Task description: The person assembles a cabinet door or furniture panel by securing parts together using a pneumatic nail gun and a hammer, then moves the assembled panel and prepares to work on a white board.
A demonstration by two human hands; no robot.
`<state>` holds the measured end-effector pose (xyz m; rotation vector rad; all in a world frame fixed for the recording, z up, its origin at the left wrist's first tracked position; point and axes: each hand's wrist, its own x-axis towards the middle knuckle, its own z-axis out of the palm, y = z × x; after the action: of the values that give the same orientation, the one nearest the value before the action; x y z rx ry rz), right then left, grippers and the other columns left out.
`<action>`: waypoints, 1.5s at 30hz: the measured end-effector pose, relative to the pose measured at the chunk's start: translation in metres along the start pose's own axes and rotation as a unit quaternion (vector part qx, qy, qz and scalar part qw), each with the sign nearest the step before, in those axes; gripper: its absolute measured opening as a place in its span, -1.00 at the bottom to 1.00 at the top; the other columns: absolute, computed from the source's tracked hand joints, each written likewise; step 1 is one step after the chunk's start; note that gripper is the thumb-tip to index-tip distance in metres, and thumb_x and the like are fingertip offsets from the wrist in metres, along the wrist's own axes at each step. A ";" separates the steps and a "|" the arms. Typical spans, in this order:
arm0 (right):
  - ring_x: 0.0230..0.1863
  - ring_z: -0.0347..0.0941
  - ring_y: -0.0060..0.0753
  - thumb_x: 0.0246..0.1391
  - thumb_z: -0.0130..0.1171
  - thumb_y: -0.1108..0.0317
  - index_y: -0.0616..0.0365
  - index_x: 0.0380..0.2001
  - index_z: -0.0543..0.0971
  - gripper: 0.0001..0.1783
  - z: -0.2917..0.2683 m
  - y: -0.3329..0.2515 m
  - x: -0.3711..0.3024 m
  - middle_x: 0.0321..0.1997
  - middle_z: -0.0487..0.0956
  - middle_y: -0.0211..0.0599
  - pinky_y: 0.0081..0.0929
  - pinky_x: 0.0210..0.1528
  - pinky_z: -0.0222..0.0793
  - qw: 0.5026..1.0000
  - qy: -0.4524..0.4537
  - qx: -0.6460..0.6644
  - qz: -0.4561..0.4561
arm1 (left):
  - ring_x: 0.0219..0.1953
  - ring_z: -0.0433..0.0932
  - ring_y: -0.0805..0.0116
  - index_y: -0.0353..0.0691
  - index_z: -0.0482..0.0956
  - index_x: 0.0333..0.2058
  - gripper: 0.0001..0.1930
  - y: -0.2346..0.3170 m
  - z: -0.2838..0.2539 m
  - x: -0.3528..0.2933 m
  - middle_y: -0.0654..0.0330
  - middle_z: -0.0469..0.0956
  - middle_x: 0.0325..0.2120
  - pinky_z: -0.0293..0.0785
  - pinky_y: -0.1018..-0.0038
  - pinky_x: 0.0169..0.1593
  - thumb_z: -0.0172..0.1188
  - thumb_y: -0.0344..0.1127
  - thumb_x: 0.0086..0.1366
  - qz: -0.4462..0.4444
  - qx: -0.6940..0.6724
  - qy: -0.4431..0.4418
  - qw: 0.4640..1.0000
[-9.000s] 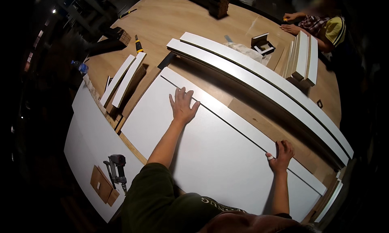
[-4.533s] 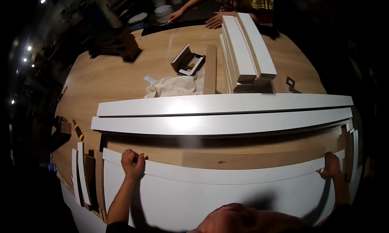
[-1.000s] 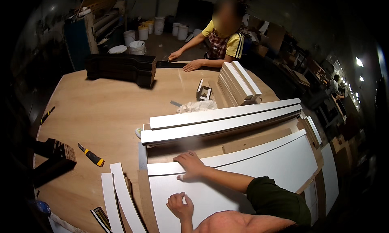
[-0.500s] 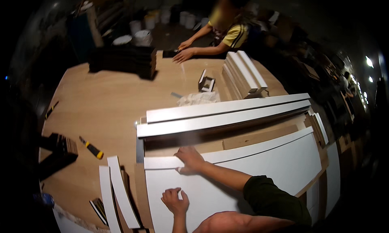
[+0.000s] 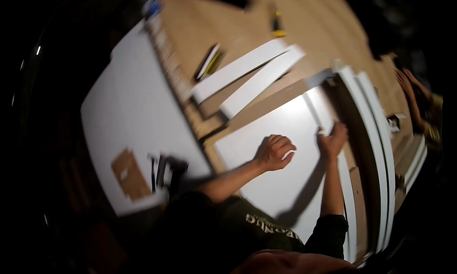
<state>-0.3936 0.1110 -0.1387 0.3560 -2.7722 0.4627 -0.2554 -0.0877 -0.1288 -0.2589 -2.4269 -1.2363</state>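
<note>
A large white panel [image 5: 259, 131] lies flat in front of me, with a narrow white strip [image 5: 323, 109] along its far edge. My right hand [image 5: 334, 138] grips this strip, thumb on the near side and fingers over the far side. Just above the middle of the panel is my left hand [image 5: 277, 152], fingers loosely curled, a gap at the thumb and nothing in it. Beyond the strip is a gap with a brown board [image 5: 359, 193], then a pair of long white bars [image 5: 364, 131] side by side.
Two loose white boards [image 5: 262, 81] lie crossed left of the panel. A yellow-black utility knife [image 5: 277, 31] rests on the wooden tabletop [image 5: 323, 31]. Farther left, another white sheet [image 5: 138, 107] holds a dark tool [image 5: 169, 171] and brown cardboard [image 5: 131, 174]. A co-worker's hands [image 5: 407, 83] show at right.
My view has turned sharply left, bringing the second white sheet and dark tool into sight. My right hand remains on the strip; my left hand is still over the panel.
</note>
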 end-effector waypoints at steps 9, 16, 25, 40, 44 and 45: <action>-0.03 0.40 -0.03 -0.11 0.37 0.13 0.23 -0.11 0.54 -0.47 0.011 0.025 -0.008 -0.11 0.50 -0.09 -0.21 0.06 0.30 0.995 -0.047 0.084 -0.028 | -0.33 0.51 0.06 -0.22 0.49 -0.32 -0.76 -0.008 -0.187 -0.312 0.05 0.51 -0.42 0.42 0.23 -0.22 0.22 -0.54 -0.04 -0.335 0.297 0.148 0.882; -0.03 0.39 -0.06 -0.12 0.33 0.22 0.25 -0.10 0.53 -0.50 0.028 0.063 -0.018 -0.12 0.48 -0.09 -0.23 0.06 0.30 0.997 0.004 0.057 -0.060 | -0.03 0.45 -0.04 -0.29 0.38 0.02 -0.37 -0.067 -0.219 -0.389 -0.09 0.46 -0.09 0.37 0.18 0.06 0.40 -0.29 -0.06 -0.437 0.314 0.081 0.839; -0.05 0.37 -0.09 -0.20 0.36 -0.01 0.18 -0.13 0.55 -0.39 -0.007 0.024 -0.003 -0.15 0.47 -0.13 -0.21 0.02 0.32 0.995 -0.064 0.071 0.036 | -0.25 0.58 -0.10 -0.29 0.57 -0.18 -0.55 -0.088 -0.197 -0.359 -0.10 0.60 -0.31 0.51 0.19 -0.12 0.35 -0.11 0.03 -0.489 0.428 0.059 0.758; 0.04 0.30 -0.27 -0.17 0.31 0.02 0.12 -0.10 0.53 -0.43 -0.003 0.030 -0.003 -0.13 0.44 -0.27 -0.30 0.15 0.17 0.983 -0.080 0.146 0.074 | -0.48 0.59 0.28 -0.36 0.47 -0.17 -0.65 0.098 -0.266 -0.014 0.05 0.59 -0.41 0.55 0.39 -0.37 0.23 -0.39 0.04 -0.517 -0.084 -0.116 0.844; 0.05 0.29 -0.26 -0.14 0.29 0.02 0.11 -0.09 0.53 -0.44 0.001 0.034 -0.002 -0.11 0.43 -0.26 -0.28 0.14 0.16 0.985 -0.078 0.140 0.069 | -0.41 0.61 0.30 -0.38 0.48 -0.20 -0.68 0.095 -0.189 0.111 0.12 0.57 -0.48 0.54 0.38 -0.29 0.23 -0.39 0.04 -0.391 0.019 -0.287 0.874; 0.04 0.29 -0.25 -0.14 0.29 0.02 0.12 -0.10 0.54 -0.44 0.000 0.033 -0.003 -0.11 0.43 -0.26 -0.28 0.14 0.16 0.981 -0.088 0.154 0.072 | -0.44 0.60 0.32 -0.36 0.48 -0.24 -0.71 0.095 -0.168 0.131 0.14 0.56 -0.49 0.53 0.39 -0.31 0.23 -0.39 0.04 -0.384 0.004 -0.294 0.875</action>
<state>-0.3998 0.1415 -0.1485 0.2773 -2.9090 0.9463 -0.2967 -0.1695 0.0857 0.4630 -3.2252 -1.6320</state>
